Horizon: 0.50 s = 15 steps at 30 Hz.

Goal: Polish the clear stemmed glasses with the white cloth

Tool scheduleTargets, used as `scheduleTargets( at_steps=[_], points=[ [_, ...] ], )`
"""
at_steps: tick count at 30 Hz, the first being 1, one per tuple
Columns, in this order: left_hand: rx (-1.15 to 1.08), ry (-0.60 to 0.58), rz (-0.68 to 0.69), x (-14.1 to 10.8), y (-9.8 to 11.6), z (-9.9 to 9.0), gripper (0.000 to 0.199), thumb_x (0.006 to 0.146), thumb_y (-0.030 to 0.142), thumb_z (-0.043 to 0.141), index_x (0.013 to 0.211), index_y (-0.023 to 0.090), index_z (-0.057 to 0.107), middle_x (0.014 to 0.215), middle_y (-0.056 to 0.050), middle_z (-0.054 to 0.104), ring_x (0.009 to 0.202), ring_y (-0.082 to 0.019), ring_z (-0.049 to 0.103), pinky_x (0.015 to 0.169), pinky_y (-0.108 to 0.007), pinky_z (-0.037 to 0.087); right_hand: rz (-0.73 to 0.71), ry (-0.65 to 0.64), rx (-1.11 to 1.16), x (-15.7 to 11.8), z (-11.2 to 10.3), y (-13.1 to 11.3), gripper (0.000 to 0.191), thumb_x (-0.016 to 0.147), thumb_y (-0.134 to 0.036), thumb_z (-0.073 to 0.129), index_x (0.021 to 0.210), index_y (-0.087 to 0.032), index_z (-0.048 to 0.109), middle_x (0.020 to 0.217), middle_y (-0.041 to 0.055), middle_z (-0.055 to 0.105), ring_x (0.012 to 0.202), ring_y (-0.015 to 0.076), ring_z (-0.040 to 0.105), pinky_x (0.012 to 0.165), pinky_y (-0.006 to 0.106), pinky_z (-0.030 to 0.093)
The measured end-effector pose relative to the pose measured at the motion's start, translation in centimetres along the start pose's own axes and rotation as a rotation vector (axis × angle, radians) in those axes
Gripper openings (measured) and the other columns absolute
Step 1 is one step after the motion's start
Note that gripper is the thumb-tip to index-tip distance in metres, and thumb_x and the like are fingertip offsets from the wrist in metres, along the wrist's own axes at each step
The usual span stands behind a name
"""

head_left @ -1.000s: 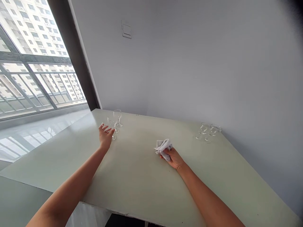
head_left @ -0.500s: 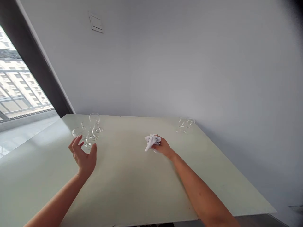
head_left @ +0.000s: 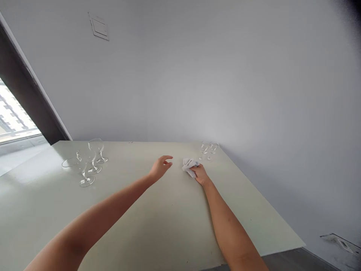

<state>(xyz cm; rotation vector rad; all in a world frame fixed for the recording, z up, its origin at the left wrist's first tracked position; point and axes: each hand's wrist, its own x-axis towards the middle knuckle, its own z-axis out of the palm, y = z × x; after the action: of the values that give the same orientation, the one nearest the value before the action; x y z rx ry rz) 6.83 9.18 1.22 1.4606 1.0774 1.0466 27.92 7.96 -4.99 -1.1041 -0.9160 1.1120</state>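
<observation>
A crumpled white cloth (head_left: 189, 164) is gripped in my right hand (head_left: 200, 174), low over the table, right of the middle. Just left of it, my left hand (head_left: 161, 167) has thumb and fingers apart and holds nothing; a short gap separates it from the cloth. Beyond my right hand, near the far right corner, stand two small clear stemmed glasses (head_left: 213, 149). On the left side, three larger clear stemmed glasses (head_left: 87, 181) stand upright in a slanting row, away from both hands.
The pale, glossy table (head_left: 135, 233) reaches back to grey walls. Its right edge runs beside the wall. A switch plate (head_left: 100, 28) is on the wall at the upper left. A dark frame (head_left: 22, 79) borders a window at far left, and a socket (head_left: 342, 244) shows low on the right.
My left hand has moved right, from beside the large glasses to near the cloth. The cloth in my right hand has shifted slightly right, and the view has turned a little right.
</observation>
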Motion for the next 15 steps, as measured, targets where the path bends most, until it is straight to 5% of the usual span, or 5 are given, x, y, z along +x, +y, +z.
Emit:
scheduleTargets(
  at_steps=[6, 11, 15],
  points=[
    [-0.153, -0.071, -0.201, 7.1, -0.8, 7.1, 0.03, 0.06, 0.027, 0.069, 0.089, 0.02, 0.062, 0.101, -0.009, 0.06, 0.074, -0.014, 0.055, 0.067, -0.029, 0.044, -0.217, 0.555, 0.109, 2.7, -4.0, -0.1, 0.023, 0.057, -0.025, 0.051, 0.046, -0.021, 0.032, 0.037, -0.0094, 0.026, 0.033, 0.0052, 0.026, 0.036, 0.022, 0.029],
    [-0.194, -0.156, -0.29, 10.1, -3.1, 13.4, 0.051, 0.056, 0.026, 0.072, 0.104, 0.02, 0.055, 0.114, -0.012, 0.055, 0.068, -0.011, 0.054, 0.06, -0.026, 0.043, -0.354, 0.935, 0.059, 2.7, -7.3, -0.6, 0.011, 0.061, -0.031, 0.045, 0.055, -0.022, 0.042, 0.043, -0.0051, 0.038, 0.039, 0.0096, 0.032, 0.036, 0.025, 0.025],
    [-0.2, -0.226, -0.298, 11.5, -4.0, 17.4, 0.065, 0.061, 0.024, 0.07, 0.12, 0.023, 0.044, 0.124, -0.013, 0.047, 0.065, -0.009, 0.055, 0.056, -0.025, 0.042, -0.407, 1.045, -0.011, 2.9, -7.9, 0.0, 0.017, 0.061, -0.034, 0.047, 0.066, -0.019, 0.053, 0.053, 0.0001, 0.052, 0.047, 0.0133, 0.043, 0.04, 0.026, 0.03]
  ],
)
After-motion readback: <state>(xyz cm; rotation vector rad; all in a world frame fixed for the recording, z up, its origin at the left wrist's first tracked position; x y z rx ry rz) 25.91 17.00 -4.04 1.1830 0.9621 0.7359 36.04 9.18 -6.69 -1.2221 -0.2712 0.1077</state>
